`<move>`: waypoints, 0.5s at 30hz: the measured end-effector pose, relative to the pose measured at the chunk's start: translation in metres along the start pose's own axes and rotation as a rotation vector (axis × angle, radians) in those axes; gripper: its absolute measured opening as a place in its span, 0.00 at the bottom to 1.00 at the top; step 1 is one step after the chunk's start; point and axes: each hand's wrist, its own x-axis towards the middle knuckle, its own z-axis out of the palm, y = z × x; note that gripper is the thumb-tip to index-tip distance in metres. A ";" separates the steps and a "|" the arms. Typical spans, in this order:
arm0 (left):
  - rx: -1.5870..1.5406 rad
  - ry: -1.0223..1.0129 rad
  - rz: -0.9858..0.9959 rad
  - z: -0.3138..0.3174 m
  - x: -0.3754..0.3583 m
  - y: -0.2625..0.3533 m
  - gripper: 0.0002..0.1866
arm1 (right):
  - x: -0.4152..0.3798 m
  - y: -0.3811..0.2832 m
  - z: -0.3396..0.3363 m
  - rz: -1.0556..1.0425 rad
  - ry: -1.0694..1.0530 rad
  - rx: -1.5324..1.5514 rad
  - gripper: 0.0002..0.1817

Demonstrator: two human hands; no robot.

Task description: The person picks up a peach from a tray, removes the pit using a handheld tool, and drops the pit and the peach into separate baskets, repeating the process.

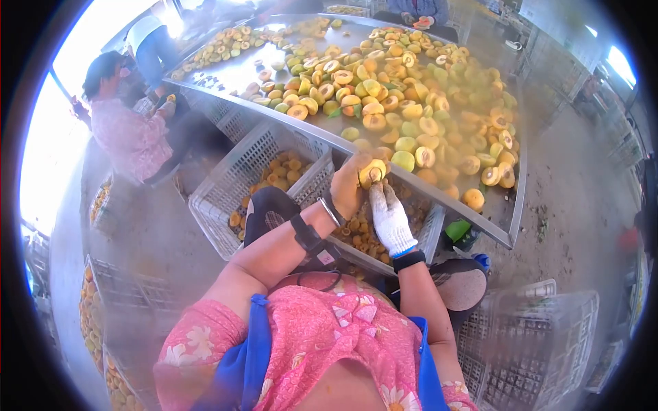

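Observation:
Bare, my left hand (348, 183) is closed round a halved yellow fruit (373, 172) at the near edge of the metal table (301, 125). My right hand (391, 218), in a white glove, reaches up to the same fruit from below, its fingertips together at the fruit's lower side. Whether a tool sits between those fingers is too small to tell. Many halved and whole yellow-green fruits (411, 92) lie on the table beyond. Beneath my hands, a crate holds smaller orange fruit pieces (360, 229).
A white crate (212, 198) with fruit pieces stands left of my knees. Stacked crates (528, 342) are at the lower right, others with fruit (96, 308) at the lower left. One co-worker (127, 130) sits at the left; another person (418, 10) is across the table.

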 end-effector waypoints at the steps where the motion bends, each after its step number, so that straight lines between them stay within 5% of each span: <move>1: 0.022 0.033 0.005 0.003 -0.001 0.000 0.17 | 0.000 -0.002 0.000 0.052 -0.033 0.004 0.25; 5: 0.228 0.067 0.191 0.005 -0.006 -0.007 0.18 | -0.005 -0.004 0.006 0.031 -0.078 -0.046 0.24; 8: 0.445 0.118 0.189 0.013 -0.010 0.006 0.21 | -0.007 -0.001 0.005 0.020 -0.134 -0.009 0.25; 11: 0.243 0.111 -0.077 0.009 -0.006 0.026 0.27 | -0.008 0.004 0.006 0.059 -0.225 0.025 0.25; 15: 0.521 0.047 0.061 0.005 -0.004 0.023 0.34 | -0.014 -0.003 0.009 0.132 -0.241 0.131 0.25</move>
